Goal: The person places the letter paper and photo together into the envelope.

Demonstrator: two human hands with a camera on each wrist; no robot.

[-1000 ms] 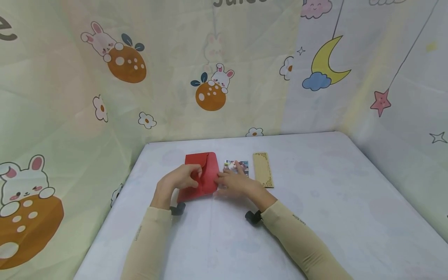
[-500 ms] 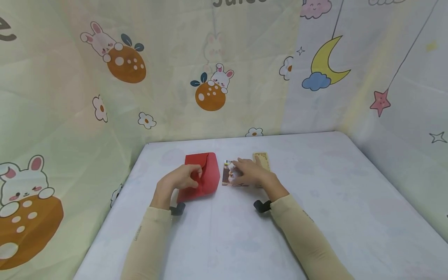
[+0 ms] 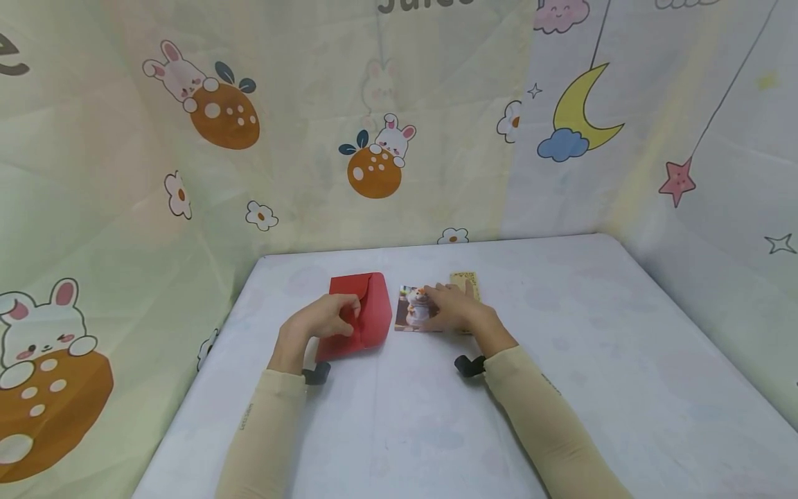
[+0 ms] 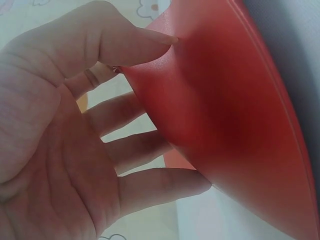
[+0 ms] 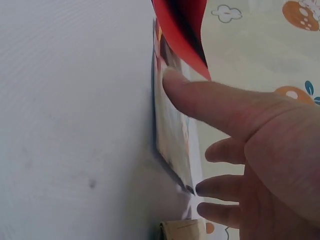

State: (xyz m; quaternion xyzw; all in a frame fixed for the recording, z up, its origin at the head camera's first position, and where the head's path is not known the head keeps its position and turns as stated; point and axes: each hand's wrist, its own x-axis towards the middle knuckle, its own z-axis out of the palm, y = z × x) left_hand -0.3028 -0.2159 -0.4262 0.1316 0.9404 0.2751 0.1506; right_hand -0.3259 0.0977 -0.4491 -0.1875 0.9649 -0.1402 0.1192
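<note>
My left hand (image 3: 319, 319) pinches the edge of a red envelope (image 3: 375, 315) on the left of the table. In the left wrist view its thumb lies on one face of the red sheet, with the fingers (image 4: 150, 192) behind the edge, so the envelope's mouth gapes. Just right of it lies a picture card (image 3: 414, 310) showing a white figure. Over the card's right part hovers my right hand (image 3: 460, 308), fingers spread. The right wrist view has the thumb (image 5: 200, 100) close over the card and the other fingers by its far edge; contact cannot be told.
A gold strip with an ornate border (image 3: 464, 278) lies right of the card, partly beneath my right hand in the head view. All of these are on a white-covered table (image 3: 399, 430). A printed curtain (image 3: 299, 152) stands behind and at both sides.
My right hand has left the envelope's side and moved right, over the picture card's right part. More of the card's left side shows now. The left hand has kept its pinch.
</note>
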